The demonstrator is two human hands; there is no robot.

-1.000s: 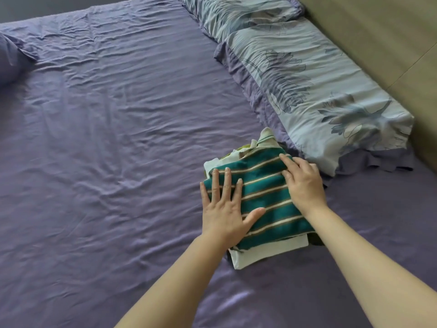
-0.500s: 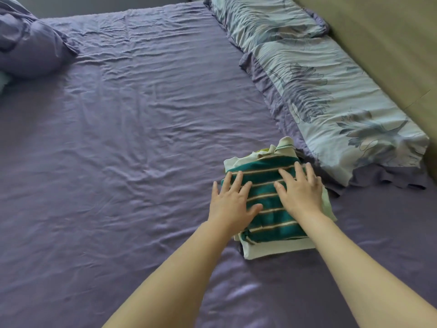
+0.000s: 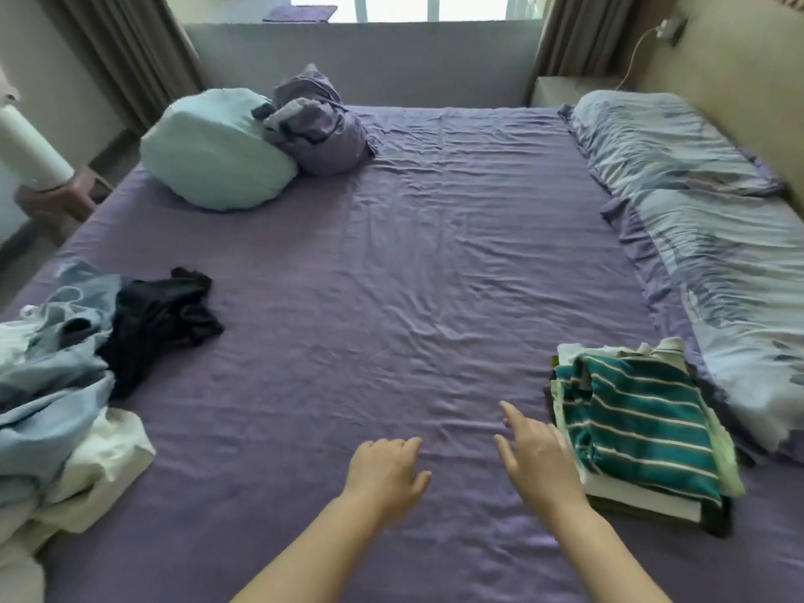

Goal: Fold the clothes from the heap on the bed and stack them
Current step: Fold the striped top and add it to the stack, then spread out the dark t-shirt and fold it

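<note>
A stack of folded clothes (image 3: 644, 498) sits at the right on the purple bed sheet (image 3: 391, 276), topped by a teal shirt with cream stripes (image 3: 648, 420). The unfolded heap (image 3: 56, 385) lies at the left edge: pale blue and white garments with a black garment (image 3: 161, 315) beside them. My right hand (image 3: 537, 454) hovers just left of the stack, fingers spread, holding nothing. My left hand (image 3: 385, 470) is over the bare sheet in the middle, fingers loosely curled and empty.
Two patterned blue-grey pillows (image 3: 705, 237) run along the right side by the headboard. A pale blue pillow (image 3: 213, 150) and a bundled purple cover (image 3: 317, 128) lie at the far left. A white lamp on a stool (image 3: 39, 167) stands beside the bed.
Both hands have lifted off the striped shirt and moved left over the sheet. The view has swung up and left, bringing the heap and the whole bed into sight.
</note>
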